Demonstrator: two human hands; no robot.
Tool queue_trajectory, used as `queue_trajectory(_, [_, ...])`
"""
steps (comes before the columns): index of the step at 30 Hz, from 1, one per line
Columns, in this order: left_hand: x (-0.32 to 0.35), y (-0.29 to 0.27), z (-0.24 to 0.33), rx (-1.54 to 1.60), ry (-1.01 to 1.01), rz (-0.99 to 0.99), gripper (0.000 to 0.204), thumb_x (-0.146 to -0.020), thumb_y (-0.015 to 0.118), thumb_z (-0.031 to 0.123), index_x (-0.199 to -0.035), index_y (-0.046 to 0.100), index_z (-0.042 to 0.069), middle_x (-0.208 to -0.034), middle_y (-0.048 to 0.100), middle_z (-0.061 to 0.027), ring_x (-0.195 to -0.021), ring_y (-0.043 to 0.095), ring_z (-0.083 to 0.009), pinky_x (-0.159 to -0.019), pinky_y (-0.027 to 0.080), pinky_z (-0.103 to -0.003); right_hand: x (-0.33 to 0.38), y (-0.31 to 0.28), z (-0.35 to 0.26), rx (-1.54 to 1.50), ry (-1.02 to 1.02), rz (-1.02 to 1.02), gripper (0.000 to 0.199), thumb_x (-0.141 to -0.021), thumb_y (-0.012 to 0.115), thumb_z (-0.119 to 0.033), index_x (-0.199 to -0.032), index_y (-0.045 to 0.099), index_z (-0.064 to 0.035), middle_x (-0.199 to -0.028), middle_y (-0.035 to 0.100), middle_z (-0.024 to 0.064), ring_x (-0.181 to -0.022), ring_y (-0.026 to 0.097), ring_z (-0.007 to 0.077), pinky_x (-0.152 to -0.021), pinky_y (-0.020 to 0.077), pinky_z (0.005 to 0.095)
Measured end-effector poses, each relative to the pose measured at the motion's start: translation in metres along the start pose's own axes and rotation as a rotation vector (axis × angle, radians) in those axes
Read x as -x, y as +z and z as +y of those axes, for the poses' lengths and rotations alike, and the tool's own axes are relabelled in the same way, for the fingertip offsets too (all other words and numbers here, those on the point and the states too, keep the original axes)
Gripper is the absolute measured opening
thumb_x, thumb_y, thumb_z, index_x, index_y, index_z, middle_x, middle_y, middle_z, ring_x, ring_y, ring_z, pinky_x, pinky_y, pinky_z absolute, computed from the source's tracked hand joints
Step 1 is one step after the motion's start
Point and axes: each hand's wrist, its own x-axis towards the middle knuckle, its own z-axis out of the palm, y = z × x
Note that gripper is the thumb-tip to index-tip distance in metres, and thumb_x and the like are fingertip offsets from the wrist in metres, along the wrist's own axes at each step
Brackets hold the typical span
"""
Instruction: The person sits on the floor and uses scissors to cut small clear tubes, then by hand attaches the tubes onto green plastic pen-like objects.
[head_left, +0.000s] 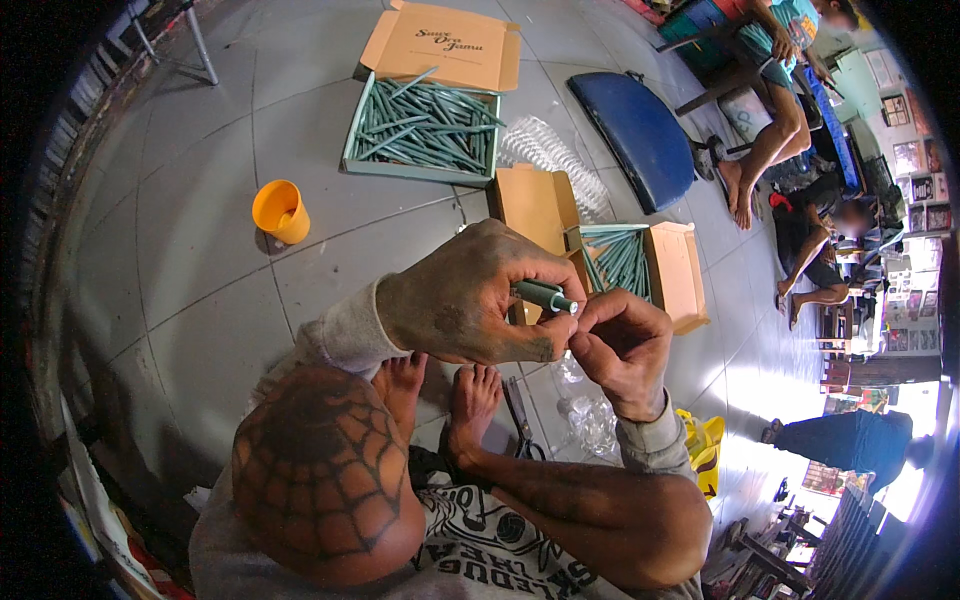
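My left hand (455,295) is closed around a short dark green pen-like tube (540,294), its pale, shiny end pointing to the right. Close to that end, my right hand (628,350) has its thumb and fingertips pinched together. Whatever lies in that pinch is too small or hidden to make out. Just beyond my hands stands an opened cardboard box (677,280) with a bundle of slim green sticks (622,262) in it. Farther off, a larger open box (440,45) is heaped with many similar green sticks (420,122).
An orange cup (281,212) stands on the grey tiled floor (200,200) at the left. Scissors (522,420) and clear crumpled plastic (588,415) lie by my feet. A blue seat pad (640,140) rests beyond the boxes. Other people sit at the right.
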Motion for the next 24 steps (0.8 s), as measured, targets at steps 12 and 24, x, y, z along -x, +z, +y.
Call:
queue_trajectory(12, [0.0,-0.004,0.003,0.0,-0.044,-0.043,0.018,-0.084,0.073,0.019,-0.09,0.067,0.003,-0.075,0.067,-0.0059,-0.067,0.065,-0.0151,-0.059,0.048,-0.028,-0.001,-0.002,-0.002,-0.123,-0.004,-0.096,0.01,-0.085,0.066,0.004,-0.095,0.064,0.0047,-0.095,0.069,0.0112,-0.087,0.066,0.0138,-0.076,0.0533,0.0271])
queue_trajectory(24, [0.0,-0.004,0.006,-0.03,-0.082,-0.078,0.018,-0.085,0.073,0.021,-0.091,0.068,0.004,-0.074,0.067,-0.0037,-0.065,0.063,-0.0108,-0.054,0.045,-0.027,0.002,-0.007,0.004,-0.072,-0.002,-0.068,0.01,-0.083,0.065,0.005,-0.093,0.064,0.0048,-0.092,0.068,0.0089,-0.081,0.062,0.011,-0.07,0.0504,0.024])
